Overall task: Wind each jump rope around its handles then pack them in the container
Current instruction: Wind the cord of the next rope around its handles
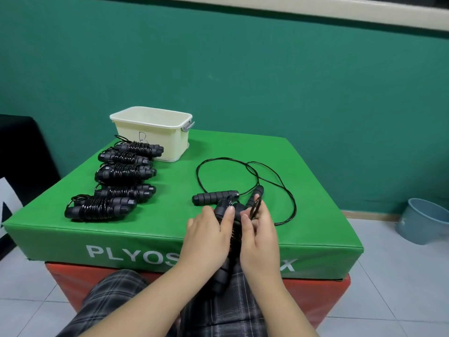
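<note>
I hold a jump rope bundle (230,229) over the near edge of the green plyo box (170,195), both its handles side by side and hanging down toward my lap. My left hand (209,229) wraps the handles near their top, fingers curled round them, thumb across the front. My right hand (257,229) pinches a loop of the black cord (256,206) between thumb and fingers, just beside the handles; coils of cord already sit round them.

Just beyond my hands an unwound jump rope (213,197) lies on the box, one handle flat, the other angled behind my right fingers, its cord sprawling in wide loops toward the right edge.

Along the left side five wound ropes (121,181) lie in a row, running from near the front left corner back to the cream container (155,142). The container stands at the far left corner, open on top, with a grey latch on its right end.

A blue bucket (422,220) stands on the tiled floor at right.
</note>
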The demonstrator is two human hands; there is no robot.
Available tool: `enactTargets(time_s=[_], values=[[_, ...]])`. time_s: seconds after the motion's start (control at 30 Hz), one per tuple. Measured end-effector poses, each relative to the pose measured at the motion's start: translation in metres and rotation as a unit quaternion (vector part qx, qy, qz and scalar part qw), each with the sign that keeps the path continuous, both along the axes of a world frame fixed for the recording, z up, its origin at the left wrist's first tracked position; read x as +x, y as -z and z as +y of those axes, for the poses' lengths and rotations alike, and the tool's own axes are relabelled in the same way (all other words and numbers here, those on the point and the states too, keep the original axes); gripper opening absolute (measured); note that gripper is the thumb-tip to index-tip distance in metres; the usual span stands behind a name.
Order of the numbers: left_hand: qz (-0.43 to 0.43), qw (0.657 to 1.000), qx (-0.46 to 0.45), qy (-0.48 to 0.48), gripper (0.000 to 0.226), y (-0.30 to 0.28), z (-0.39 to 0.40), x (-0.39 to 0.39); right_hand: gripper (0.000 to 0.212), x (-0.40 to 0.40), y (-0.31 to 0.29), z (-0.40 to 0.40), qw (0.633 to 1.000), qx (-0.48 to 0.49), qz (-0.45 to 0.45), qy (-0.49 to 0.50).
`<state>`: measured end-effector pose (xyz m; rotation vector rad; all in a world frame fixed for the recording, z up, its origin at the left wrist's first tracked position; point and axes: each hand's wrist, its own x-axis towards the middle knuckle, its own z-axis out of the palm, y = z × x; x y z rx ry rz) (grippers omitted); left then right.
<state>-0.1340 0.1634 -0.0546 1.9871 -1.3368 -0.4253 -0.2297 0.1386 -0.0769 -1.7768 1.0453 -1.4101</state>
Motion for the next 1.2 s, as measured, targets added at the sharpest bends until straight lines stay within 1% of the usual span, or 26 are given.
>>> enactTargets(time_s=[0.03,0.1,0.2,0.27,0.37,0.47,0.57,0.67,0.7,0.77,0.8,0.87,0.9,0.93,1.0,1.07,1.13,1.2], values=[[-0.002,1.0,-0.015,0.005,0.052,0.001,0.0,-0.002,0.041,-0.002,0.001,-0.001,1.0,-0.006,0.015,0.011],[-0.004,0.998,-0.051,0.023,0.051,0.003,0.002,-0.005,0.048,-0.005,-0.002,-0.002,1.0,-0.009,0.009,0.025],[-0.036,0.993,-0.098,0.056,0.049,0.004,0.004,-0.006,0.057,-0.011,-0.006,-0.003,0.998,0.006,-0.055,-0.004],[-0.075,0.987,-0.125,0.066,0.044,0.006,0.003,-0.007,0.054,-0.014,-0.005,-0.006,0.994,0.022,-0.108,-0.017],[-0.098,0.985,-0.123,0.07,0.043,0.005,0.003,-0.012,0.043,-0.014,-0.007,-0.006,0.979,0.065,-0.19,-0.029],[-0.071,0.986,-0.136,0.06,0.038,0.005,0.004,-0.014,0.034,-0.014,-0.015,-0.004,0.952,0.145,-0.261,-0.065],[-0.012,0.989,-0.145,0.035,0.028,0.003,0.001,-0.011,0.028,-0.014,-0.02,-0.005,0.932,0.224,-0.266,-0.102],[0.025,0.991,-0.131,0.022,0.014,-0.001,-0.002,-0.01,0.029,-0.019,-0.024,-0.007,0.922,0.261,-0.261,-0.116],[0.028,0.991,-0.126,0.021,0.009,-0.002,-0.002,-0.01,0.031,-0.02,-0.025,-0.006,0.926,0.258,-0.243,-0.126],[0.02,0.992,-0.119,0.025,0.006,-0.004,-0.004,-0.01,0.036,-0.021,-0.026,-0.004,0.953,0.223,-0.158,-0.131],[0.013,0.993,-0.117,0.028,0.008,-0.005,-0.005,-0.01,0.038,-0.021,-0.024,-0.004,0.968,0.194,-0.11,-0.117],[0.007,0.993,-0.114,0.033,0.013,-0.004,-0.006,-0.009,0.041,-0.022,-0.018,-0.005,0.992,0.114,-0.018,-0.051],[0.007,0.993,-0.113,0.034,0.014,-0.004,-0.006,-0.008,0.041,-0.022,-0.016,-0.005,0.997,0.064,0.033,-0.01],[0.007,0.993,-0.112,0.035,0.014,-0.004,-0.006,-0.008,0.04,-0.022,-0.014,-0.005,0.995,0.009,0.089,0.037],[0.005,0.993,-0.112,0.035,0.014,-0.004,-0.006,-0.007,0.034,-0.023,-0.014,-0.006,0.972,-0.105,0.173,0.124],[-0.006,0.994,-0.106,0.035,0.014,-0.006,-0.005,-0.009,0.032,-0.022,-0.014,-0.006,0.948,-0.172,0.202,0.173],[-0.026,0.995,-0.096,0.029,0.014,-0.008,-0.005,-0.011,0.031,-0.02,-0.017,-0.006,0.947,-0.176,0.204,0.177],[-0.053,0.995,-0.087,0.021,0.015,-0.01,-0.004,-0.014,0.028,-0.022,-0.023,-0.006,0.955,-0.132,0.214,0.157]])
